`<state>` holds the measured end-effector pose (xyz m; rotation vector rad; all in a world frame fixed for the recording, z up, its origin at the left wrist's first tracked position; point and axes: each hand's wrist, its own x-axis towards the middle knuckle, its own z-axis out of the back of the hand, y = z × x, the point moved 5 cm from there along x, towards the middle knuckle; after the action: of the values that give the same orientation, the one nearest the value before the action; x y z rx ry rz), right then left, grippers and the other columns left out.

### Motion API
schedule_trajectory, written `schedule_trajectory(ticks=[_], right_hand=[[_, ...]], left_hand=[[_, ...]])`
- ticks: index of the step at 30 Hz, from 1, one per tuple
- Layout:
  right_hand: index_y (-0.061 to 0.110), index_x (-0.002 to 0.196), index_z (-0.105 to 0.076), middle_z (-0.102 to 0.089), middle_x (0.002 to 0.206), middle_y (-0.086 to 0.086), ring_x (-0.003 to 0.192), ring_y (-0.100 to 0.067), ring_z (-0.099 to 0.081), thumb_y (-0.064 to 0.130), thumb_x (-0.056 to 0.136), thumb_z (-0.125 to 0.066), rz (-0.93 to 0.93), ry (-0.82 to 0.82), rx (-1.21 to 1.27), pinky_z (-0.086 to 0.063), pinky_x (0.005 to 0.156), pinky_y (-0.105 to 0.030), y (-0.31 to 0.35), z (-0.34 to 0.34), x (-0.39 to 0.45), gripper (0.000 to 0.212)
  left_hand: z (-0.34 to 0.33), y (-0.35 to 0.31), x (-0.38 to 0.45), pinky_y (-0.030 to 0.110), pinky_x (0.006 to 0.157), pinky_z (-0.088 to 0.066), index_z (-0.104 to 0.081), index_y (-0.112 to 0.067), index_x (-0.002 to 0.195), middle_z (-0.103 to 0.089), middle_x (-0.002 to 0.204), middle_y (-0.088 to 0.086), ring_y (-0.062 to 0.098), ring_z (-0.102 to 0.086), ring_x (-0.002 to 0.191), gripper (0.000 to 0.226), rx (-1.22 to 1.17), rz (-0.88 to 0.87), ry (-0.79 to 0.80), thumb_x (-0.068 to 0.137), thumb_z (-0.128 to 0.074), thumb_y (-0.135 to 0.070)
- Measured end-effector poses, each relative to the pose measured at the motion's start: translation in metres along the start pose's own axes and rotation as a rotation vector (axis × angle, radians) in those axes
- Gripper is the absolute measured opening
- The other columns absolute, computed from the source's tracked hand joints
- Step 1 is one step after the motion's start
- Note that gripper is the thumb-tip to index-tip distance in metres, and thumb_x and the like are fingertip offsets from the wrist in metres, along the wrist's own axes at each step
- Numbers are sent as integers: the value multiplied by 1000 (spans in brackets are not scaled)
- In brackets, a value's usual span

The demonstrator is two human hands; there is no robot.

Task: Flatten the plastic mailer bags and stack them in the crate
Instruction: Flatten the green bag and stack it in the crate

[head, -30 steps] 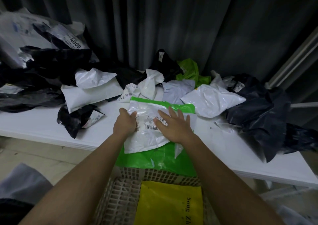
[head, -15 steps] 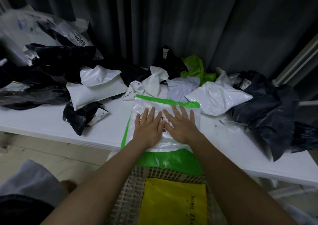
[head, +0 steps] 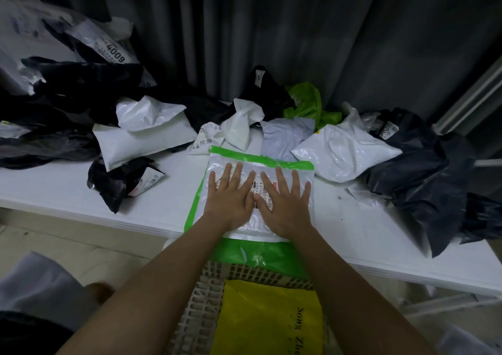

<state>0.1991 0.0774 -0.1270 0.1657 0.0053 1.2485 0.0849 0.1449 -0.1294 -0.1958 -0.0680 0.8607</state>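
Observation:
A white mailer bag [head: 260, 164] with a shipping label lies flat on a green mailer bag [head: 260, 254] at the front edge of the white table [head: 54, 186]. My left hand [head: 231, 197] and my right hand [head: 285, 202] press side by side on the white bag, palms down, fingers straight and spread. The green bag's near end hangs over the table edge toward the pale lattice crate [head: 201, 300] below. A flat yellow bag [head: 266, 319] lies in the crate.
Crumpled mailers crowd the table's back: white ones [head: 141, 137] [head: 345, 151], a small black one with a label [head: 122, 180], a black heap at left [head: 68, 88], dark grey bags at right [head: 423, 170], a green one [head: 309, 104]. A grey curtain hangs behind.
My left hand has gone from curled on the crumpled white bag to flat beside the right. Both hands have slid forward over it, and the bag now lies smooth.

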Motion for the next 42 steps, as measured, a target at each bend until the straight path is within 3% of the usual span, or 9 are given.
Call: schedule_trajectory(ticks=[4,10,16,20,23,29,32,36,42], right_hand=[[40,149,-21,-12,161,-1,147,-37,1,70,82,-5,-22,-14,21,2,111,-65,-3,-5,2,75],[38,150,-19,-10,161,-3,146,-39,-2,60,87,-5,-27,-23,28,0,111,-65,-4,-10,4,68],[41,151,0,7,161,-3,147,-34,10,65,84,2,-55,40,15,5,113,-60,-7,-14,8,71],[39,151,4,9,161,-2,146,-31,14,59,97,-16,-69,113,27,8,114,-59,-9,-16,10,61],[39,151,2,9,161,-1,146,-29,15,56,98,-19,-71,156,32,9,115,-58,-10,-19,10,60],[41,151,-5,9,161,2,146,-27,17,51,99,-11,-79,103,52,14,114,-56,-9,-17,10,54],[41,151,-11,5,162,1,146,-31,15,57,88,-1,-65,13,43,15,111,-58,-6,-14,9,65],[42,151,-7,6,162,2,146,-30,15,52,99,-16,-81,60,32,14,112,-58,-8,-19,10,53],[42,151,-6,2,162,1,147,-31,11,58,79,10,-78,12,44,12,112,-58,-8,-22,6,75]], left_hand=[[-4,0,5,56,114,12,7,-34,152,18,159,1,25,23,144,76,52,-19,-28,77,14,-51],[-10,2,7,53,115,12,9,-33,151,16,159,-2,23,21,145,75,84,-49,-69,79,16,-52],[-13,4,11,51,116,13,5,-36,151,12,160,-5,20,19,146,78,-6,-34,-37,76,16,-57],[-5,0,16,54,116,11,-4,-33,152,2,161,-2,25,12,147,59,37,10,49,95,-6,-48],[-1,-8,22,56,115,9,-11,-28,153,-2,161,2,30,10,147,55,75,42,64,100,-16,-42],[-11,-12,19,51,117,9,1,-22,153,7,161,2,23,15,146,58,131,-28,-9,98,-3,-41],[-16,-8,17,49,117,11,2,-25,153,7,161,-1,20,15,147,68,73,-13,1,88,5,-44],[-17,-8,18,51,117,9,-3,-26,153,3,161,-2,19,12,147,69,42,-7,-41,88,5,-47],[-19,-8,16,51,116,12,-5,-27,153,4,161,0,22,15,147,78,51,-8,-97,81,16,-50]])
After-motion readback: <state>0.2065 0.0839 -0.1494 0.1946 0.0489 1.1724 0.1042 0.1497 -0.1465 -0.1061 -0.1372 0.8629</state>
